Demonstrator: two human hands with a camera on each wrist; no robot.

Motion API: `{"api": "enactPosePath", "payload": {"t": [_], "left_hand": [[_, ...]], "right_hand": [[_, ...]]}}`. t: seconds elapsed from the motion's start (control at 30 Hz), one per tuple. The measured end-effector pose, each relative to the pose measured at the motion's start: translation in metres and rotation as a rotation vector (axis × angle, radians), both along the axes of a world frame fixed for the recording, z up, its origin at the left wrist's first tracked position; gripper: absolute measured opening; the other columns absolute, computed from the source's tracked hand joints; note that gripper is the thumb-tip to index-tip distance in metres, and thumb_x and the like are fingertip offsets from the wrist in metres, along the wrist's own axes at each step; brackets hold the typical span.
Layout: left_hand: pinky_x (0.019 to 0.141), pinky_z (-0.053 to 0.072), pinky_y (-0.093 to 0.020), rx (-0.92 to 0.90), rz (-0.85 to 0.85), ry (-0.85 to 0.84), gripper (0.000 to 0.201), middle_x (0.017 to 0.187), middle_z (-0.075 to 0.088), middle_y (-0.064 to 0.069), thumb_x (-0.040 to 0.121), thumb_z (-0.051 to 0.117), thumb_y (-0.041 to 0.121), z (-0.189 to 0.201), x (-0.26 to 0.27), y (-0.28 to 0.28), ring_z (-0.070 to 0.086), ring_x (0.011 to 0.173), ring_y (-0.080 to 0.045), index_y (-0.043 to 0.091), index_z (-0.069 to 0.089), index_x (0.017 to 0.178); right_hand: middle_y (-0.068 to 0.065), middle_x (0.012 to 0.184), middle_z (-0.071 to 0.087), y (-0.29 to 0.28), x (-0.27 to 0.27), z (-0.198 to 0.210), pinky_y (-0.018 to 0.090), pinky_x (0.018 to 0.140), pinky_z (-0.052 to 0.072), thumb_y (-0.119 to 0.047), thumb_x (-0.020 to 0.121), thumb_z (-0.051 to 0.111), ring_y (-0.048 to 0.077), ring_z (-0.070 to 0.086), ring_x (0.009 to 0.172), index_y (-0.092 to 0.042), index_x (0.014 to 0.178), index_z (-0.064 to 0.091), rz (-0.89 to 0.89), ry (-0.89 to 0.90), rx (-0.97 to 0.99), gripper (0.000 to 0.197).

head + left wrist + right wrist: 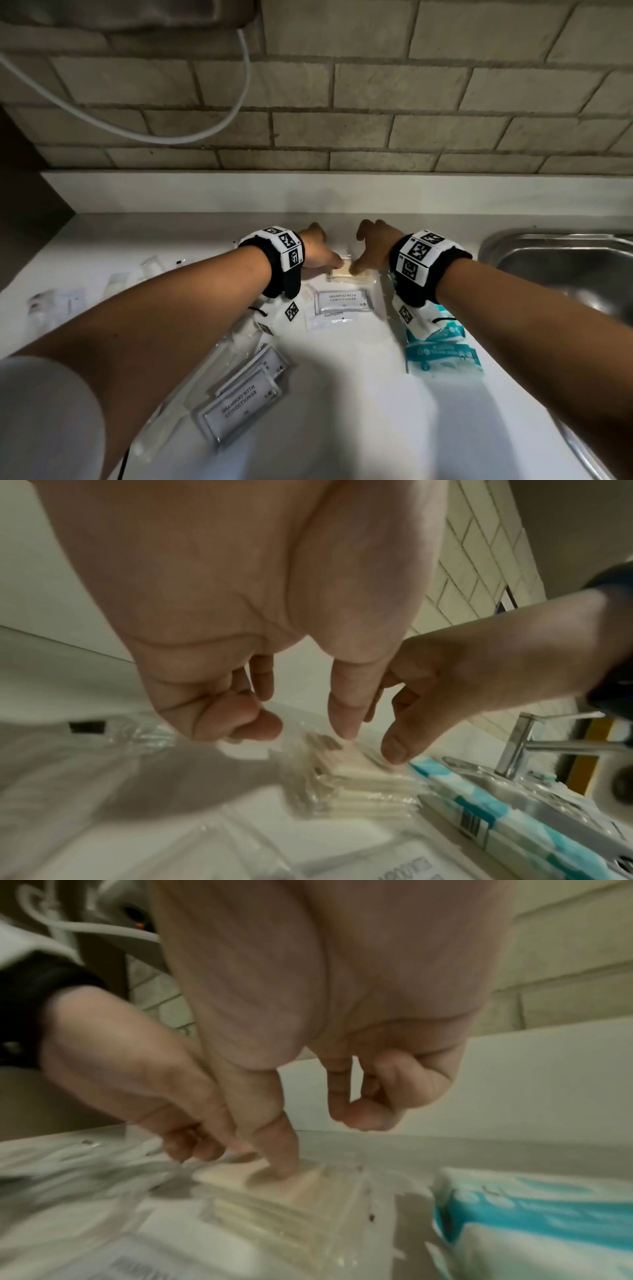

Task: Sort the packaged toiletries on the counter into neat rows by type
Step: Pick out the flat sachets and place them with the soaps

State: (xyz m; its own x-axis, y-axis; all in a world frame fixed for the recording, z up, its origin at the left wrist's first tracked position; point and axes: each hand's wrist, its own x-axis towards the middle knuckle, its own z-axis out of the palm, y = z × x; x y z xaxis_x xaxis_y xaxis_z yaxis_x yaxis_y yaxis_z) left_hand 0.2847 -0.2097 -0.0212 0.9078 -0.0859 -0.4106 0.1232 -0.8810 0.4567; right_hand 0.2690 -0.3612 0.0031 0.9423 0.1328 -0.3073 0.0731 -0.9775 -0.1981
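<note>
A stack of cream soap bars [347, 272] in clear wrap lies at the back middle of the white counter [342, 394]. My left hand [322, 255] arches over its left end. Its thumb tip rests on top of the soap stack [359, 772], and its curled fingers [255, 719] touch the wrap's far edge. My right hand [371, 251] arches over the right end. Its thumb [277, 1150] presses straight down on the soap stack [274, 1199], and its curled fingers [363, 1112] hover behind it. A shampoo sachet [342, 299] and a toothpaste sachet [332, 319] lie just in front.
Teal tissue packs [442, 349] lie right of the sachets, under my right wrist. More shampoo sachets [246, 390] are piled at the front left. Clear-wrapped items [54, 305] sit along the left. A steel sink [565, 270] and a tap [520, 739] bound the right side.
</note>
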Motion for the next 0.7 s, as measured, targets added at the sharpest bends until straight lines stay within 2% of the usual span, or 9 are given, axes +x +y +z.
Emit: {"api": "enactPosePath", "payload": {"t": [0.07,0.13,0.2,0.27,0.33,0.4,0.5,0.6,0.7], "left_hand": [[0.096,0.046,-0.036,-0.036,0.017,-0.025,0.078,0.132,0.053,-0.006,0.074,0.076,0.045,0.004,-0.004,0.005,0.054,0.116,-0.025,0.015,0.039,0.136],[0.091,0.047,-0.032,-0.073,0.008,-0.060,0.073,0.129,0.055,-0.006,0.075,0.076,0.041,0.013,-0.009,0.011,0.056,0.112,-0.024,0.016,0.041,0.135],[0.076,0.047,-0.026,-0.122,-0.034,-0.118,0.060,0.117,0.058,-0.005,0.080,0.073,0.033,0.027,-0.023,0.020,0.059,0.099,-0.020,0.015,0.046,0.130],[0.068,0.044,-0.024,-0.155,-0.105,-0.160,0.045,0.100,0.059,-0.001,0.084,0.071,0.029,0.039,-0.045,0.032,0.057,0.084,-0.016,0.014,0.052,0.122],[0.075,0.048,-0.031,-0.139,-0.176,-0.160,0.034,0.090,0.061,0.000,0.084,0.071,0.030,0.046,-0.072,0.048,0.056,0.077,-0.015,0.016,0.057,0.113],[0.081,0.050,-0.037,-0.056,-0.244,-0.122,0.026,0.090,0.064,0.003,0.083,0.071,0.036,0.047,-0.102,0.064,0.058,0.078,-0.015,0.023,0.058,0.102],[0.079,0.052,-0.034,0.126,-0.296,-0.027,0.035,0.090,0.060,0.008,0.074,0.072,0.053,0.043,-0.149,0.084,0.059,0.083,-0.014,0.029,0.057,0.094],[0.070,0.054,-0.032,0.264,-0.265,0.033,0.056,0.086,0.061,0.009,0.054,0.076,0.067,0.025,-0.189,0.102,0.060,0.077,-0.014,0.031,0.053,0.089],[0.071,0.050,-0.029,0.368,-0.273,0.018,0.057,0.093,0.061,0.006,0.058,0.077,0.062,0.010,-0.208,0.108,0.059,0.081,-0.016,0.026,0.051,0.095]], "right_hand": [[0.010,0.123,0.049,0.006,-0.011,0.003,0.035,0.088,0.049,-0.032,0.071,0.080,0.032,0.059,0.107,-0.012,0.128,0.046,0.052,-0.076,0.037,0.069],[0.009,0.119,0.057,0.013,-0.024,0.005,0.032,0.083,0.046,-0.027,0.079,0.070,0.030,0.060,0.106,-0.012,0.121,0.052,0.149,-0.137,0.067,0.048],[0.009,0.110,0.065,0.021,-0.039,0.005,0.028,0.077,0.045,-0.021,0.083,0.061,0.029,0.062,0.102,-0.012,0.110,0.058,0.258,-0.119,0.056,0.028],[0.009,0.108,0.066,0.028,-0.057,0.000,0.030,0.076,0.046,-0.021,0.085,0.055,0.029,0.062,0.101,-0.011,0.107,0.060,0.370,-0.087,-0.024,0.025],[0.011,0.112,0.063,0.032,-0.072,-0.008,0.032,0.078,0.045,-0.023,0.088,0.054,0.030,0.061,0.105,-0.008,0.111,0.057,0.436,-0.049,-0.137,0.027],[0.013,0.116,0.061,0.034,-0.083,-0.013,0.033,0.083,0.046,-0.022,0.091,0.051,0.031,0.059,0.110,-0.005,0.115,0.054,0.426,-0.021,-0.157,0.030],[0.015,0.119,0.059,0.039,-0.096,-0.019,0.035,0.090,0.048,-0.025,0.094,0.046,0.031,0.058,0.109,-0.003,0.112,0.053,0.384,-0.040,-0.157,0.029],[0.013,0.118,0.059,0.045,-0.107,-0.027,0.037,0.091,0.052,-0.027,0.098,0.042,0.029,0.059,0.105,-0.003,0.110,0.059,0.357,-0.070,-0.195,0.032],[0.016,0.117,0.058,0.046,-0.114,-0.031,0.037,0.083,0.048,-0.032,0.095,0.042,0.030,0.055,0.095,-0.007,0.107,0.059,0.244,-0.062,-0.185,0.033]]}}
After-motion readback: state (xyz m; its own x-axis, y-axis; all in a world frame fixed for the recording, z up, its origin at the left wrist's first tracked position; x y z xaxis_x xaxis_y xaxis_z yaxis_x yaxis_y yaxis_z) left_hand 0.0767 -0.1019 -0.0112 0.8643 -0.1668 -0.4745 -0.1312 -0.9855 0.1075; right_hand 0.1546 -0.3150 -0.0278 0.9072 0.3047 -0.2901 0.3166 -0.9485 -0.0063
